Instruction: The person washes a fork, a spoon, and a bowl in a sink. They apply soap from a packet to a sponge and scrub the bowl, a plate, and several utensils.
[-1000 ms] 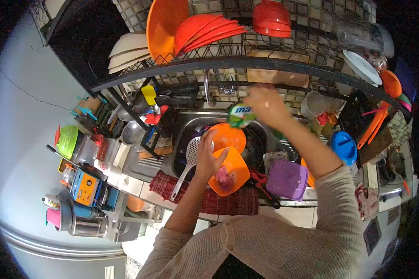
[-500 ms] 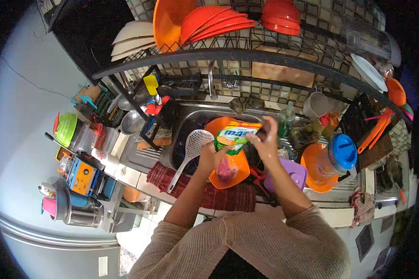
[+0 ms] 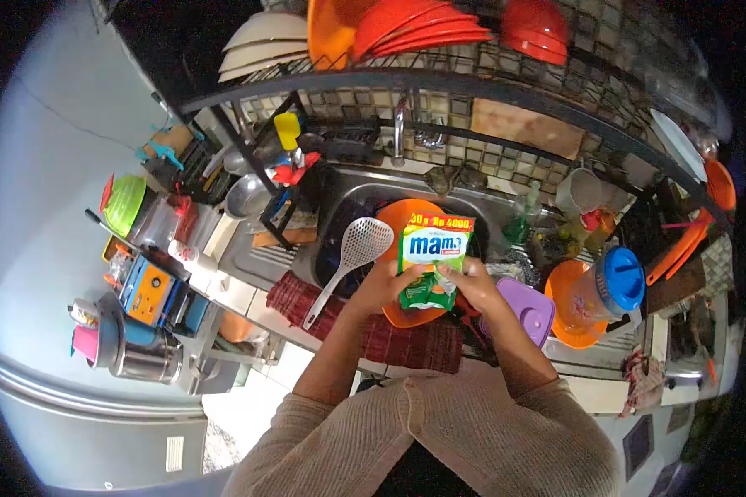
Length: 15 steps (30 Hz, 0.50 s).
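A green dish soap pouch point(image 3: 436, 246) with a white "mama" label and a red top band is held upright, its printed front toward me. My left hand point(image 3: 380, 287) grips its lower left side, thumb across the front. On the lower right side, my right hand point(image 3: 475, 287) pinches it, thumb also on the front. Behind and below the pouch lies an orange basin point(image 3: 402, 214), partly hidden by it. Left of my left hand, a white slotted skimmer point(image 3: 366, 242) rests over the sink's front edge.
The steel sink point(image 3: 340, 195) lies under a black dish rack point(image 3: 439, 79). A maroon cloth point(image 3: 302, 308) covers the front edge. At right are a purple lid point(image 3: 526, 311), a blue-lidded jug point(image 3: 617, 280), an orange plate point(image 3: 565, 325) and a green soap bottle point(image 3: 522, 217).
The pouch has turned from tilted to upright, its front now facing me. My right hand has come down from its top corner to its lower right side. The view has shifted slightly.
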### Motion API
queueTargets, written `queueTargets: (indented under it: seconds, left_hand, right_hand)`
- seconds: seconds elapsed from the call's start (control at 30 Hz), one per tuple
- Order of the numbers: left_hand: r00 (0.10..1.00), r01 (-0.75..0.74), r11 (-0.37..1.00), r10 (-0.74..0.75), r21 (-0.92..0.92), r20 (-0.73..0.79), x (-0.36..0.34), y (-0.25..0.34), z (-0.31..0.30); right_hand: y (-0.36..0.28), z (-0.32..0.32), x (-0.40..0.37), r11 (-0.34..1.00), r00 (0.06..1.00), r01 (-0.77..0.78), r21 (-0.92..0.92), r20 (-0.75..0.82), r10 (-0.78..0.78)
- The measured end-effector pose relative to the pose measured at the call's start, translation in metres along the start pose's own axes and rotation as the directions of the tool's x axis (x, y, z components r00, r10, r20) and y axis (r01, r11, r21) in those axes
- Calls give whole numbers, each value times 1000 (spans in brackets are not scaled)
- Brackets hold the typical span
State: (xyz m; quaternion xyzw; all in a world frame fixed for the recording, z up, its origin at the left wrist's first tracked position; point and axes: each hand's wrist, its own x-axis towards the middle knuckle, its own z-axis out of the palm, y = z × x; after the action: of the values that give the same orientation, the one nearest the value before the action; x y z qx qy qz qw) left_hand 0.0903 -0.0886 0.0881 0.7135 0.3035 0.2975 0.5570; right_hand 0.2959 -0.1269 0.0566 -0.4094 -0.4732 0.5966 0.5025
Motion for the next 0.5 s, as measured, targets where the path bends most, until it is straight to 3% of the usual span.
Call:
queueTargets:
  seconds: [0.1,0.17,0.23,0.27,0.3,0.37,0.4,0.43,0.47,0.5]
  left_hand:
    - [999,38,983,-37,-178,8,-8,8,-2]
    - [999,17,980,-24,-198,-33,-11,7,2]
    - [994,12,1000,-11,3,-108,-13,3,5]
    - [964,-49,997,63,58,-258,-16,2,12]
    - [962,-49,997,61,54,-265,-18,1,10]
    - [986,99,974,-70,203,-148,-24,-6,0]
    - [980,186,930,-152,317,-129,-26,-18,-6]
    - [979,190,930,-154,315,-135,-28,-14,-7]
    - [975,216,941,-192,262,-114,-31,-9,-7]
    - [970,242,948,-228,207,-91,-33,-5,-6]
  right_hand:
    - [-3,3,-3,998,1000,14,53,28,-15]
    - [1,6,-5,1000,1000,-6,6,-2,6]
    - [12,7,-5,1000,1000,-12,-24,11,12]
    - [14,6,-5,999,1000,-9,-33,-8,9]
    - [10,9,-5,999,1000,-5,-42,-28,4]
    - [-6,9,-4,999,996,24,38,-87,-20]
    - [-8,-2,-4,991,999,-24,-130,-47,18]
    - [-12,-10,-2,953,998,-60,-296,-13,59]
    - [-14,-10,0,953,998,-62,-296,-8,63]
    - [-20,-8,0,908,984,-133,-398,53,168]
